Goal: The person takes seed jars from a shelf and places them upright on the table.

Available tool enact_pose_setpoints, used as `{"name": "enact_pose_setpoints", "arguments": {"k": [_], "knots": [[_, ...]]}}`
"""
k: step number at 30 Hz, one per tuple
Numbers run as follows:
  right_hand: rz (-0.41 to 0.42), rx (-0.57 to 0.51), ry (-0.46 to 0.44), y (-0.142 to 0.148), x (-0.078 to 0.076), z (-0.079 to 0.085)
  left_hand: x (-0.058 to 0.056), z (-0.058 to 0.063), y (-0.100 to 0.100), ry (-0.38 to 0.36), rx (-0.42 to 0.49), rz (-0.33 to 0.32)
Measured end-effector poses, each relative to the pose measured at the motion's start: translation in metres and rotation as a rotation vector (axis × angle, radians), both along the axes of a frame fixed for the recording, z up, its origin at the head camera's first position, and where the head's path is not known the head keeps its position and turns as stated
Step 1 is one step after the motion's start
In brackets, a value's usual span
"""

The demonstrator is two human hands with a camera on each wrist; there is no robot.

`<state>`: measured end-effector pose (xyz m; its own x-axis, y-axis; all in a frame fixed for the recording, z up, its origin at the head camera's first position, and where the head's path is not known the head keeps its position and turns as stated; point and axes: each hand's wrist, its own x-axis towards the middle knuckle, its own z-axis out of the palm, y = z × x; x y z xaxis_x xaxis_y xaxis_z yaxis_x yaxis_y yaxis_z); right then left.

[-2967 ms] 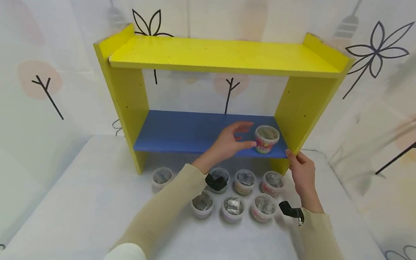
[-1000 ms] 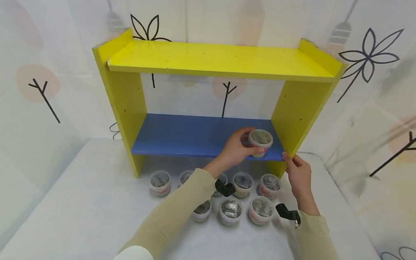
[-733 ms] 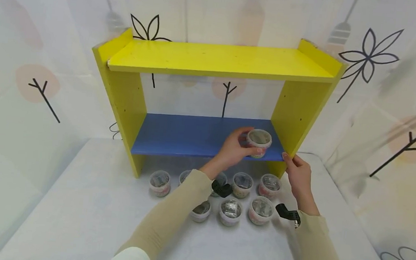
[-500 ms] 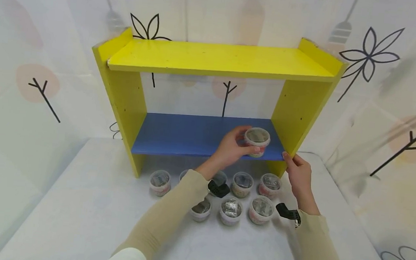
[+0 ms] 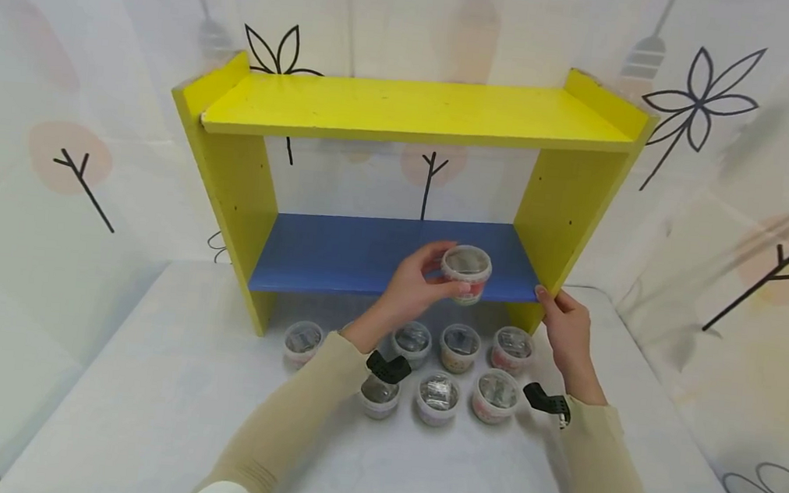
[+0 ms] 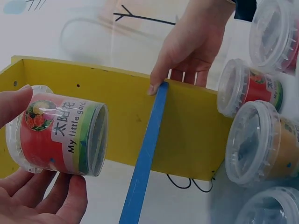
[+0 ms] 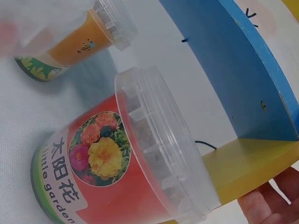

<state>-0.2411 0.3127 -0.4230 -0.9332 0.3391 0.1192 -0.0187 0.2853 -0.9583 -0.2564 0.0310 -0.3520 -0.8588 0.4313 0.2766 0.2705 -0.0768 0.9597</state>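
My left hand (image 5: 408, 283) grips a small clear-lidded plastic tub (image 5: 470, 286) between thumb and fingers, in front of the blue shelf board (image 5: 344, 254). In the left wrist view this tub (image 6: 60, 135) lies sideways across the picture, with a red label, flower photo and the words "My little garden". My right hand (image 5: 568, 332) holds the lower right edge of the yellow shelf unit (image 5: 577, 208), where the blue board meets the side panel. In the left wrist view the right hand's thumb (image 6: 159, 77) presses on the board's end.
Several similar tubs stand in two rows on the white tabletop (image 5: 140, 412), among them a front right tub (image 5: 496, 396) and a back left tub (image 5: 303, 340); the left arm partly covers this group. The yellow top board (image 5: 407, 107) spans above the blue one.
Three seconds ago the tub stood at the blue board's right end beside my open left hand. Now that hand holds it and has drawn it left, toward the front edge. The right hand keeps its place.
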Motion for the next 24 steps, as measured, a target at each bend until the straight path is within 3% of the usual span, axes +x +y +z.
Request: {"name": "enact_pose_setpoints", "arguments": {"k": [8,24], "knots": [[0.01,0.009,0.001,0.002,-0.002,-0.001,0.009,-0.002,-0.022,0.006,-0.015,-0.004],[0.011,0.008,-0.02,0.001,-0.002,0.0,0.026,0.002,-0.074,0.086,-0.061,-0.007]]}}
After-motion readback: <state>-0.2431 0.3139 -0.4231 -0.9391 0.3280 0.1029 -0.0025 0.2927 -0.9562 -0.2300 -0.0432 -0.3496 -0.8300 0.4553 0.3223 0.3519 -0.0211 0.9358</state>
